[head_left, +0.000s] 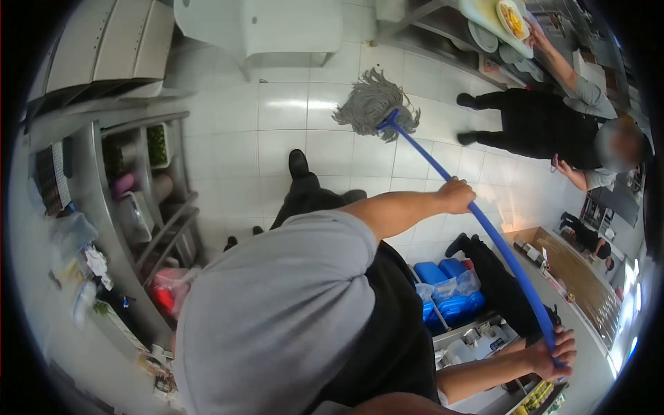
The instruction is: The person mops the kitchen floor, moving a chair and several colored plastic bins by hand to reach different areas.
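Note:
A mop with a grey string head (377, 104) rests on the white tiled floor (283, 114). Its long blue handle (508, 259) slants from the head down to the lower right. My left hand (456, 196) is wrapped around the middle part of the handle, arm stretched out. Close to the handle's end, my right hand (553, 354) grips it with fingers curled around. My grey shirt and black apron cover much of the lower middle, and one dark shoe (298, 164) shows on the tiles.
A co-worker (553, 128) stands at the upper right, one hand by a dish of food (512, 19) on the counter. Another person's dark trousers (501, 280) show near blue containers (453, 290). Metal shelving (114, 207) lines the left; a white table (294, 24) stands at the top.

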{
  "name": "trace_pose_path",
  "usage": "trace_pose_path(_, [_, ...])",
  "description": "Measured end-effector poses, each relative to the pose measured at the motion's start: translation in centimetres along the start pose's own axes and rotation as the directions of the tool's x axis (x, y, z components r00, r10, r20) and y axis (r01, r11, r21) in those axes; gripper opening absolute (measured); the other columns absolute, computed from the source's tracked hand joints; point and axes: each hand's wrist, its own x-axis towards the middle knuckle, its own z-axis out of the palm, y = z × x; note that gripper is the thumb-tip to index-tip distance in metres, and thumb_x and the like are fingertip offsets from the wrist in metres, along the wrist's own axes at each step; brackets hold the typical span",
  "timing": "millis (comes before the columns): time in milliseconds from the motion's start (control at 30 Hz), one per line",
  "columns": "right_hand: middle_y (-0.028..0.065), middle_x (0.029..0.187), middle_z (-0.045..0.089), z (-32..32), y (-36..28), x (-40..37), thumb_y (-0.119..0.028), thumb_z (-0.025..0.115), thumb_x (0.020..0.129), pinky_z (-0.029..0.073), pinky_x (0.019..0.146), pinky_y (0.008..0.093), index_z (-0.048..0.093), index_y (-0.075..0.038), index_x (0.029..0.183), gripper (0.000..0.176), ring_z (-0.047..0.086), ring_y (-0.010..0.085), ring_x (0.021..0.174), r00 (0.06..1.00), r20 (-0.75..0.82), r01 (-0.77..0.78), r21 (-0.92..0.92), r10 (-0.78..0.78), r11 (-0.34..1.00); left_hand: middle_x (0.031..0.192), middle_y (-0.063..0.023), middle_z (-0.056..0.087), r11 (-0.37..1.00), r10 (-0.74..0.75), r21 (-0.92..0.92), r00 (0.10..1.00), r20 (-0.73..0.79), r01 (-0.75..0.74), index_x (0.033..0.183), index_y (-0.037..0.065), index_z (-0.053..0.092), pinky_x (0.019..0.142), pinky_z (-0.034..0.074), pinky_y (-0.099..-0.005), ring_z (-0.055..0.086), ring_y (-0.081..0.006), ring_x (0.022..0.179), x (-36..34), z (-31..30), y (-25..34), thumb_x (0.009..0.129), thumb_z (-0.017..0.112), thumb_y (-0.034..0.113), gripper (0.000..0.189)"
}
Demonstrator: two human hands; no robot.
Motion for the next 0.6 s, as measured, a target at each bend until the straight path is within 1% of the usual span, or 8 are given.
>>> trace_pose_path(233, [-0.0003,0.064,0.042,-1.7,6.7,6.7,-0.058,0.054,0.103,0.048,0.086,0.0457,0.048,-0.016,0.071,0.053,0.044,0.0196,0.076,0.983,0.175,-0.097,0.273,0.05,0.957,0.082,-0.0113,0.07,0.981,-0.182,0.003,0.935,-0.305,0.192,0.076,0.009,0.069,0.081,0.049,-0.052,0.067,-0.035,0.09,-11.6,-5.3,-4.4,0.082,0.075,0.03,0.022])
trace_pose_path(267, [-0.0007,0.063,0.042,0.0,9.0,7.3,-0.057,0.054,0.103,0.049,0.086,0.0465,0.048,-0.016,0.07,0.053,0.044,0.0188,0.074,0.983,0.183,-0.091,0.307,0.036,0.947,0.079,-0.0128,0.068,0.978,-0.181,0.025,0.895,-0.407,0.209,0.072,0.009,0.066,0.077,0.049,-0.0527,0.066,-0.0369,0.085,-13.7,-6.1,-6.4,0.085,0.075,0.034,0.029])
trace_pose_path(300, [-0.0011,0.063,0.042,2.4,11.7,7.7,-0.057,0.054,0.103,0.049,0.086,0.0474,0.048,-0.017,0.07,0.052,0.043,0.018,0.073,0.982,0.188,-0.085,0.343,0.021,0.935,0.085,-0.0115,0.07,0.958,-0.262,0.006,0.888,-0.378,0.286,0.078,0.01,0.069,0.083,0.049,-0.0524,0.066,-0.0356,0.092,-16.0,-7.6,-8.4,0.072,0.078,0.022,0.016])
trace_pose_path(400, [-0.0014,0.061,0.042,11.3,18.7,7.1,-0.055,0.05,0.106,0.051,0.084,0.0494,0.048,-0.018,0.07,0.052,0.042,0.0173,0.068,0.968,0.249,-0.143,0.484,0.02,0.864,0.072,-0.0172,0.064,0.926,-0.22,0.113,0.758,-0.614,0.36,0.068,0.006,0.064,0.073,0.05,-0.0549,0.065,-0.0412,0.075,-23.6,-12.5,-13.4,0.09,0.075,0.04,0.042])
trace_pose_path(467, [-0.0003,0.063,0.045,17.2,23.4,5.0,-0.051,0.044,0.109,0.051,0.079,0.0492,0.05,-0.017,0.072,0.051,0.043,0.0194,0.064,0.961,0.276,-0.171,0.536,0.02,0.826,0.071,-0.0193,0.062,0.88,-0.315,0.093,0.717,-0.622,0.466,0.065,0.004,0.059,0.072,0.049,-0.0547,0.063,-0.0432,0.074,-29.4,-15.6,-16.9,0.091,0.076,0.038,0.046])
trace_pose_path(500, [0.0001,0.062,0.042,19.8,25.6,3.0,-0.05,0.046,0.109,0.045,0.074,0.0411,0.046,-0.017,0.071,0.05,0.042,0.0206,0.067,0.971,0.224,-0.184,0.469,0.086,0.864,0.072,-0.0192,0.062,0.869,-0.312,0.094,0.685,-0.659,0.486,0.066,0.004,0.058,0.073,0.049,-0.0542,0.063,-0.0435,0.075,-32.4,-16.7,-18.8,0.09,0.078,0.033,0.043])
trace_pose_path(567, [0.0071,0.071,0.052,23.4,29.6,-2.1,-0.039,0.047,0.109,0.052,0.084,0.0516,0.05,-0.012,0.078,0.041,0.059,0.0296,0.076,0.932,0.248,-0.352,0.453,0.263,0.819,0.076,-0.0195,0.064,0.751,-0.385,0.201,0.664,-0.64,0.629,0.072,0.005,0.061,0.075,0.05,-0.0534,0.064,-0.0426,0.08,-39.2,-17.8,-23.1,0.087,0.08,0.03,0.035])
trace_pose_path(600, [0.0106,0.077,0.059,24.2,31.4,-5.3,-0.036,0.049,0.109,0.052,0.091,0.0552,0.054,-0.009,0.084,0.037,0.066,0.0355,0.089,0.896,0.26,-0.435,0.349,0.36,0.83,0.084,-0.0184,0.067,0.578,-0.484,0.305,0.619,-0.619,0.757,0.078,0.006,0.063,0.081,0.053,-0.0524,0.067,-0.041,0.089,-41.9,-18.2,-23.8,0.085,0.08,0.025,0.027])
